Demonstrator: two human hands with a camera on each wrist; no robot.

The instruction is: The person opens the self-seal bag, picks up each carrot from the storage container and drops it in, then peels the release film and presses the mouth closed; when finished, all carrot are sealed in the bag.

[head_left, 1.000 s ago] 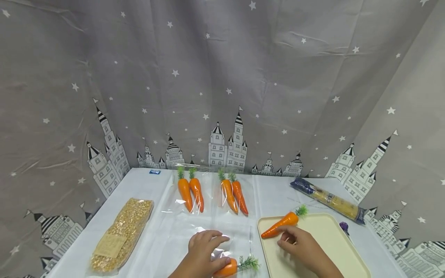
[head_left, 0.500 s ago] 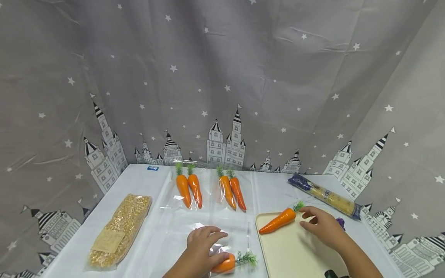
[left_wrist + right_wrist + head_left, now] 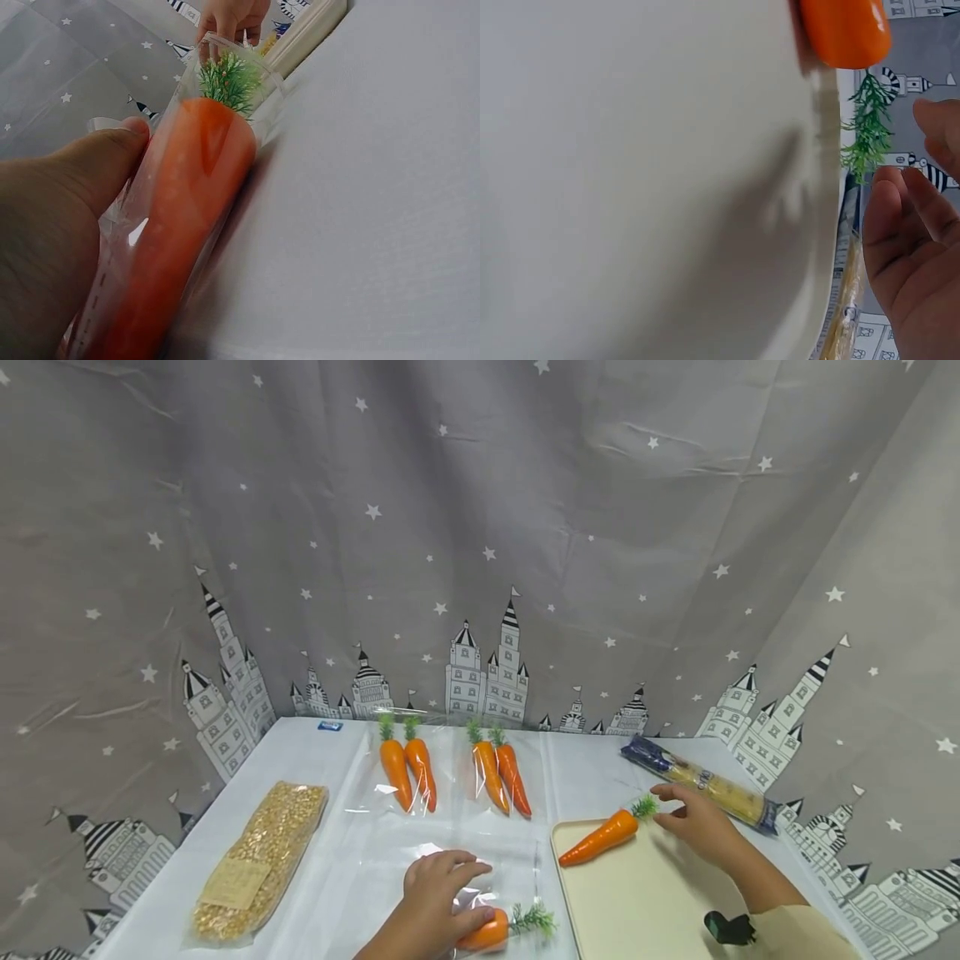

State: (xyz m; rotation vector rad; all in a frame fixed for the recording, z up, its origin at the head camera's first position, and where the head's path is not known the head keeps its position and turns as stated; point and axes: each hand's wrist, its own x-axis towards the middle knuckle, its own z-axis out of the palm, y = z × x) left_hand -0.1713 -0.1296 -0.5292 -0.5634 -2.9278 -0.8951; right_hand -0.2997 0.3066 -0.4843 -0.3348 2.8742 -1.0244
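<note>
Right hand (image 3: 697,821) slides farther off the tray (image 3: 645,902), fingers loose, holding nothing, just past the loose carrot (image 3: 600,837). Left hand (image 3: 438,897) keeps its grip narrow around the bagged carrot (image 3: 487,933).

Staged tabletop setup, prob. a lab/studio: star-and-castle curtain (image 3: 480,527) backdrop round a white-covered table (image 3: 315,760).
</note>
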